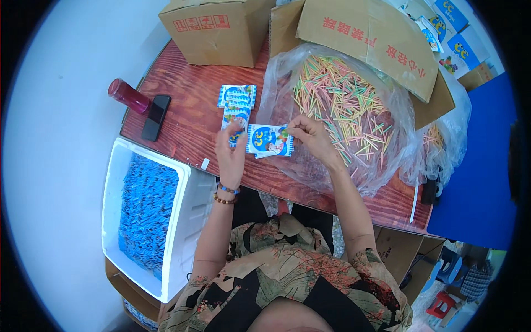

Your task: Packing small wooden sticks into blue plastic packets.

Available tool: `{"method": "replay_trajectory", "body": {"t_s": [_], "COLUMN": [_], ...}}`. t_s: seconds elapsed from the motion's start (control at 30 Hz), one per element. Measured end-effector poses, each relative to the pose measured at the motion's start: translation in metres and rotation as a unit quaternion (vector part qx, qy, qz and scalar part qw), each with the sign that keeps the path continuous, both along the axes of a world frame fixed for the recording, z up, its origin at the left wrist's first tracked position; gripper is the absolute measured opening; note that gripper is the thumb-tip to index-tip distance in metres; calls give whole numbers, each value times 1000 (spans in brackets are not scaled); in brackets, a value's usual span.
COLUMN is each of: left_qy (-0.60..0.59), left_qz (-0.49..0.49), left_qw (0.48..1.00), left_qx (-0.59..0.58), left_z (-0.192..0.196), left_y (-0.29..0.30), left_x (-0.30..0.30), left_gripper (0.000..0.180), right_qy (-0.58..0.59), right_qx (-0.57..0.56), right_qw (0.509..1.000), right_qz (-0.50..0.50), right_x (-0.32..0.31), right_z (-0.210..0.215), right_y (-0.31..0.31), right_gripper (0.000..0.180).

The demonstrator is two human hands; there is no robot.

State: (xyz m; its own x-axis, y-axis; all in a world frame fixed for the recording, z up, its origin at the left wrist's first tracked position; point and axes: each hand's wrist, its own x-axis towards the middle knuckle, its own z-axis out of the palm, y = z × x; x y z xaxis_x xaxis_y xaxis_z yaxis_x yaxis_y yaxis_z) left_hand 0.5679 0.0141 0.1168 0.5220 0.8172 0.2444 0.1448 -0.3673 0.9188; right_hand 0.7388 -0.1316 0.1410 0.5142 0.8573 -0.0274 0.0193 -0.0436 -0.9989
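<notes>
A small blue and white candy packet with a cartoon print lies near the middle of the table, above my lap. My right hand pinches its right edge between thumb and fingers. Under its lower edge, part of another packet seems to show. Just left of it, my left hand is over the near end of an overlapping row of like packets. Its thumb and fingers are apart, slightly blurred, and no packet shows in their grip.
Behind my right hand, a clear plastic bag holds pastel candy sticks beside an open cardboard box. A closed carton, phone and red-capped bottle stand left. A foam box holds blue packets.
</notes>
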Motion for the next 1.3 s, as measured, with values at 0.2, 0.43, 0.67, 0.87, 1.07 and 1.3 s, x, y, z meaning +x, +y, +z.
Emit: {"method": "replay_trajectory", "body": {"t_s": [0.2, 0.43, 0.67, 0.87, 1.07, 1.3], "left_qy": [-111, -168, -193, -195, -188, -217], "left_qz": [-113, -89, -62, -58, -71, -56], "left_qw": [963, 932, 918, 918, 910, 850], "left_qx": [-220, -308, -340, -339, -362, -477], "left_z": [14, 6, -4, -5, -12, 0], "left_y": [-25, -40, -48, -58, -57, -58], "left_x": [7, 8, 6, 11, 12, 16], "left_gripper": [10, 10, 10, 10, 12, 12], "right_qy": [83, 84, -23, 2, 36, 9], "right_qx": [51, 48, 6, 33, 15, 178], "right_qw": [995, 995, 998, 996, 998, 981], "right_qz": [24, -23, -55, -85, -59, -72], "right_x": [-16, -27, -28, -35, -30, -16], "right_z": [8, -23, -25, -24, -26, -10], "right_y": [1, -8, -13, -15, -21, -42], "right_gripper": [8, 11, 8, 10, 11, 12]}}
